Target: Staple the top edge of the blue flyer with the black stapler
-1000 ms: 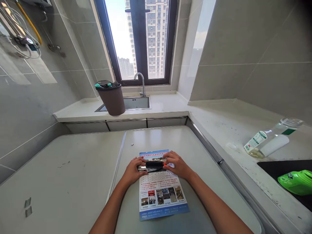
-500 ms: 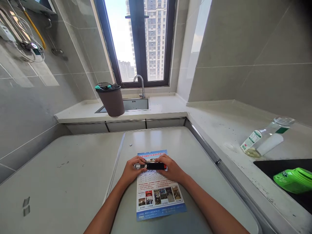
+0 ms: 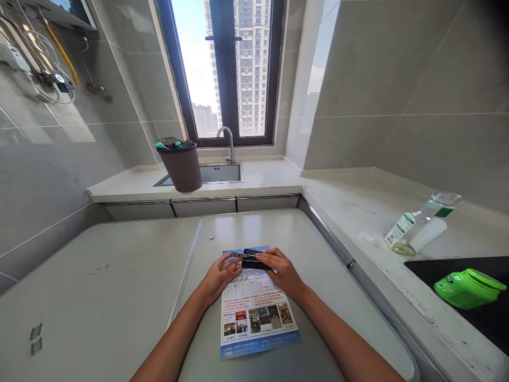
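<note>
A black stapler [image 3: 253,260] with a silver metal part at its left end lies crosswise between my hands, over the upper part of a printed flyer [image 3: 258,297]. My left hand [image 3: 220,278] pinches the metal end with thumb and fingers. Around the black body's right end, my right hand [image 3: 283,270] is closed. The black body now looks split into an upper and a lower part, spread apart a little. The flyer lies flat on the table, with blue edges, red and black print and several photos; its top is partly hidden by the stapler and hands.
Two small grey strips [image 3: 36,339] lie on the pale table [image 3: 119,297] at left. A tiny scrap [image 3: 211,237] is beyond the flyer. On the counter stand a brown bin [image 3: 181,168] near the sink [image 3: 222,173], a tilted clear jar [image 3: 423,225] and a green container [image 3: 469,288].
The stapler's black body has come apart into two spread parts. My left fingers have shifted on the metal end, and my right hand has moved over the body. The view has turned slightly.
</note>
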A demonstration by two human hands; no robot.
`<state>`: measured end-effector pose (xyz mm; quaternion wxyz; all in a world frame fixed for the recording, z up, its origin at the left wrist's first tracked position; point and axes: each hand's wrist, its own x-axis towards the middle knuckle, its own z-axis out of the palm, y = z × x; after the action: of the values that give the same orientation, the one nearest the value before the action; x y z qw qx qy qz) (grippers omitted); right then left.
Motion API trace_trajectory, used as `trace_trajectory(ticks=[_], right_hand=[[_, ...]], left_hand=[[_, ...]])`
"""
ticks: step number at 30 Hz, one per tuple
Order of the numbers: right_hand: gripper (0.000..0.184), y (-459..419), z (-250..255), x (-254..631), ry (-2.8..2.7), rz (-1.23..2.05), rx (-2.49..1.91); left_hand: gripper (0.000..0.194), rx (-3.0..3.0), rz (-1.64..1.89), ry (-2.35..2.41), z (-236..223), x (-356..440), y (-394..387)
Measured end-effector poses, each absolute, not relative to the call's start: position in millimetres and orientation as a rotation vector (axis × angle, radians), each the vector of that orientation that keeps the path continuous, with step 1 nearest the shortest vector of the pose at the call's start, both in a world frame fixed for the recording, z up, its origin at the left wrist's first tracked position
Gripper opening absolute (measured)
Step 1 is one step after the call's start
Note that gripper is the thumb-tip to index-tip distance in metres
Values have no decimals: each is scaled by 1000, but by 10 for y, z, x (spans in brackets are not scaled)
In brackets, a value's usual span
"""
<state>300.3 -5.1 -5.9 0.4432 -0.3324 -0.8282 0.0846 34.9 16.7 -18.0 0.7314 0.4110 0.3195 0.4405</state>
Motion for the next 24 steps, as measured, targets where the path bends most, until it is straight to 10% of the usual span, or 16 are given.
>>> trace_trajectory(ticks=[24], right_hand=[[37, -144, -7, 3068, -1715, 327, -1080]], left_hand=[[32, 773, 1216, 810, -133, 304, 244]])
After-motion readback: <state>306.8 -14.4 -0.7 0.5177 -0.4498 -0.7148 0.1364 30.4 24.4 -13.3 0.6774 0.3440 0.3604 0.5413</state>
